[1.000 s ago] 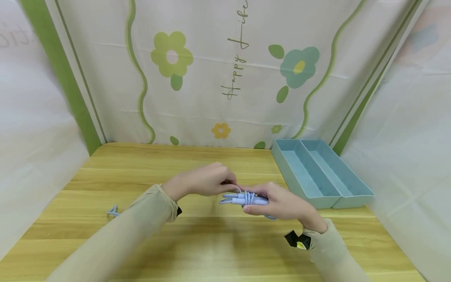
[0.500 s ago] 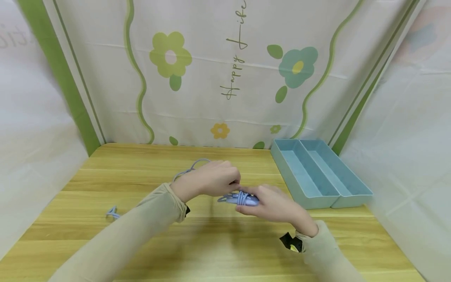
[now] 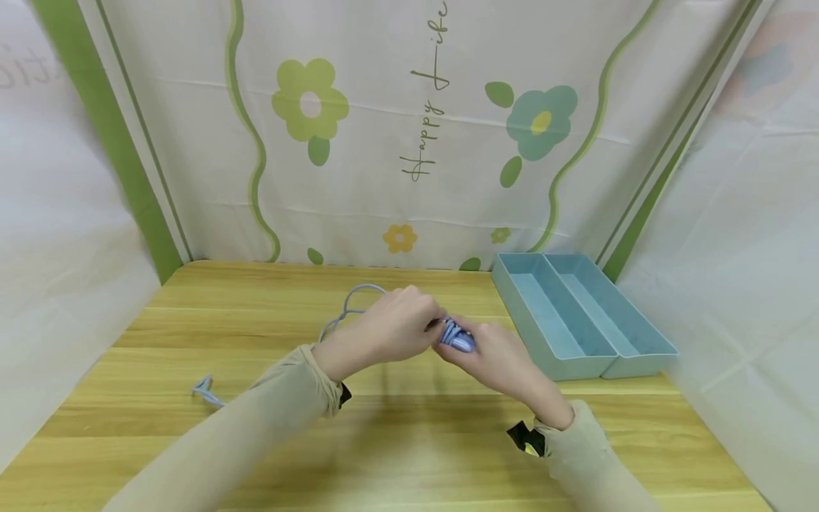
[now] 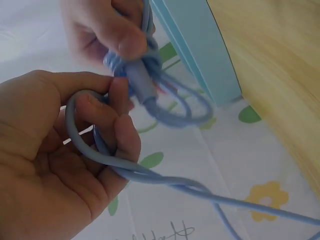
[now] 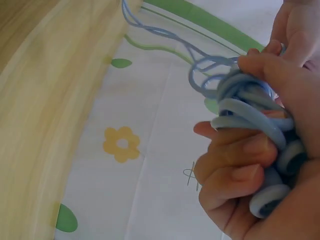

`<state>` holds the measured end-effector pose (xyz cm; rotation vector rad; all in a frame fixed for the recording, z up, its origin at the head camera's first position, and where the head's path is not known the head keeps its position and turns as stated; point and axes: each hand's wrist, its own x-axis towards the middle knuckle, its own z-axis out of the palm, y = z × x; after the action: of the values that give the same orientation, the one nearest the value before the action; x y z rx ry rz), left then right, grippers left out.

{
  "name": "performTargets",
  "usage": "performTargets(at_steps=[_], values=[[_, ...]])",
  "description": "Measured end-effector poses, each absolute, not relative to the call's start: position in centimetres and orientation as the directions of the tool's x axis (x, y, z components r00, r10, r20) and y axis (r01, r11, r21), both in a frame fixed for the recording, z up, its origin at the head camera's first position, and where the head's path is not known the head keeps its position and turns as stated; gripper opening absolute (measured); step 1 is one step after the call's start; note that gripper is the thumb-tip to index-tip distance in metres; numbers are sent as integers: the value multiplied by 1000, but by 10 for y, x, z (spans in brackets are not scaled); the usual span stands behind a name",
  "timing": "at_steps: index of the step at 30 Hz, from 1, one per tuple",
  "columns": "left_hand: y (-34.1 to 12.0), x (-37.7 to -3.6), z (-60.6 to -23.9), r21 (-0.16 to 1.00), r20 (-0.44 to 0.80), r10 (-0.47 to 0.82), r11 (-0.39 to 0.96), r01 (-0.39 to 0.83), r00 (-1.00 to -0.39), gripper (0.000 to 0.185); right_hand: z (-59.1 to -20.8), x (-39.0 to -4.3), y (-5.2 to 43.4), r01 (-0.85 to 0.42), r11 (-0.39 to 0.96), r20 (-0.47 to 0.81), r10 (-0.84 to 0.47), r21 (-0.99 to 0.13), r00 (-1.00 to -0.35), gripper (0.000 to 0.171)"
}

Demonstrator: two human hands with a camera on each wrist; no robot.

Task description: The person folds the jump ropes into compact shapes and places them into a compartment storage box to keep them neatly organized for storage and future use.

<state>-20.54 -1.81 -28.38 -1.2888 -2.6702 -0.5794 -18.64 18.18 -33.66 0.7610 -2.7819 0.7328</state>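
R hand (image 3: pixel 495 352) gripping coiled blue cable bundle (image 3: pixel 457 334); L hand (image 3: pixel 397 327) at its 9 o'clock pinching loose strand; blue tray (image 3: pixel 640 348) at 3 o'clock.

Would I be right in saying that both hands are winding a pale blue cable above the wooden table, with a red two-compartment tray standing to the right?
Not quite: the two-compartment tray is light blue, not red, as the head view shows. The rest holds: the left hand and right hand are winding the pale blue cable above the wooden table.
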Motion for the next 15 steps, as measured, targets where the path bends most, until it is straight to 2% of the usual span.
performTargets(at_steps=[6,11,15], values=[[-15,-193,-293,132,435,690,587,799,-579,7,-336,-188,183,-427,728,289,-317,-537,-903,51],[-16,-187,-307,64,575,616,622,780,-539,21,-335,-187,182,-409,711,288,-293,-572,-912,54],[-17,-184,-315,71,611,591,622,780,-527,31,-335,-187,181,-410,699,298,-285,-586,-911,52]])
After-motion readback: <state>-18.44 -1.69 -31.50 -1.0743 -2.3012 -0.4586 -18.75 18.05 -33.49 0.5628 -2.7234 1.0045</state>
